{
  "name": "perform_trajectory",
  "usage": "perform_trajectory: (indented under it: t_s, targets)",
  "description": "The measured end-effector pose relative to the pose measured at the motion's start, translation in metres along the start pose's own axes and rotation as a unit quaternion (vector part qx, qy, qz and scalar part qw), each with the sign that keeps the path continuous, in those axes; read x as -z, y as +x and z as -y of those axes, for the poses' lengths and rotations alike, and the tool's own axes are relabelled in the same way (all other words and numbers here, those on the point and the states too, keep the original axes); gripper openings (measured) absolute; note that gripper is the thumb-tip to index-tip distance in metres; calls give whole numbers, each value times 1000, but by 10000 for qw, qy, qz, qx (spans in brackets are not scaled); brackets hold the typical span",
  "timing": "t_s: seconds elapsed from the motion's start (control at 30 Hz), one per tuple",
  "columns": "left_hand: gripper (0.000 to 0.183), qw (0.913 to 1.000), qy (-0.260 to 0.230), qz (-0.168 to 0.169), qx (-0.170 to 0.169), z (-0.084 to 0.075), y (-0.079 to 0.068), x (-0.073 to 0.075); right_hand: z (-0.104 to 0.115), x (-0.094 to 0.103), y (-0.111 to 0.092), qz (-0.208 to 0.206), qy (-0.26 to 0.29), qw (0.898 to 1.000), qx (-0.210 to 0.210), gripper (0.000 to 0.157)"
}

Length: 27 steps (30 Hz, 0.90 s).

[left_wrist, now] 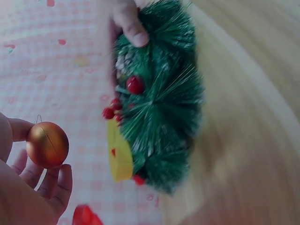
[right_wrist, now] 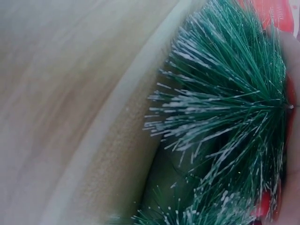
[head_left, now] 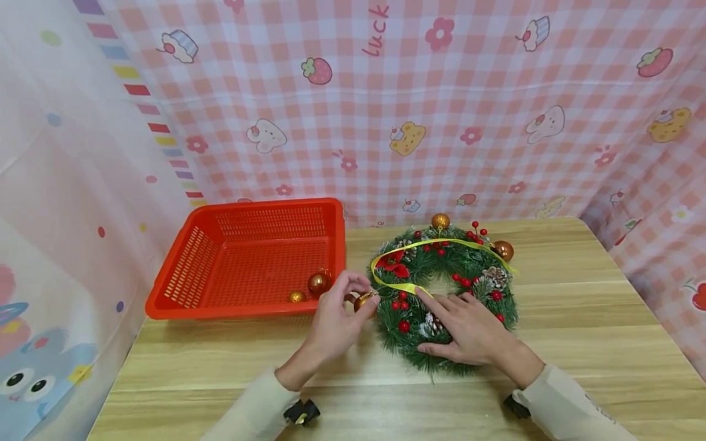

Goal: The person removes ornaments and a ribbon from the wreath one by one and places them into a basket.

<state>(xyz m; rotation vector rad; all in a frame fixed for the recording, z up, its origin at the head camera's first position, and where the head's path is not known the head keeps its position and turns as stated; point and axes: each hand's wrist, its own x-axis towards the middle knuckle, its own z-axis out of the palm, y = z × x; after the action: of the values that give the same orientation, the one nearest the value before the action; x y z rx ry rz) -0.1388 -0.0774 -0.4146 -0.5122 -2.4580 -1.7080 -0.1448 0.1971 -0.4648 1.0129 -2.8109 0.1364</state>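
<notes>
Room right of wreath [head_left: 469, 260], basket [head_left: 254, 263] leftward

Pale beige left sleeve [head_left: 250, 407], plain on my feed, matching right sleeve [head_left: 562, 401] with small dark lettering [head_left: 600, 410] I cannot read, chunky black device [head_left: 309, 409] with a yellowish patch [head_left: 300, 419] at the left sleeve's end, second black device [head_left: 516, 406], partly hidden from me, at the right's.
</notes>
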Motion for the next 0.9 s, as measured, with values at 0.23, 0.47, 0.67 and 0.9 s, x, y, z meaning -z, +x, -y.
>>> perform_trajectory:
  t_s: [0.23, 0.47, 0.67, 0.9]
  targets:
    - [25, 9991, -86, -400, -97, -2, 7, 20, 0, 1, 0, 9, -5, 10000, 7, 98]
    - [24, 9978, 14, -648, -104, -5, 11, 34, 1, 0, 0, 1, -14, 10000, 29, 97]
    - [21, 9970, 84, -770, 35, -23, 11, 46, 0, 0, -1, 46, 25, 10000, -13, 97]
    - [22, 9952, 251, -935, 143, -20, 14, 62, 1, 0, -1, -18, 5, 10000, 17, 97]
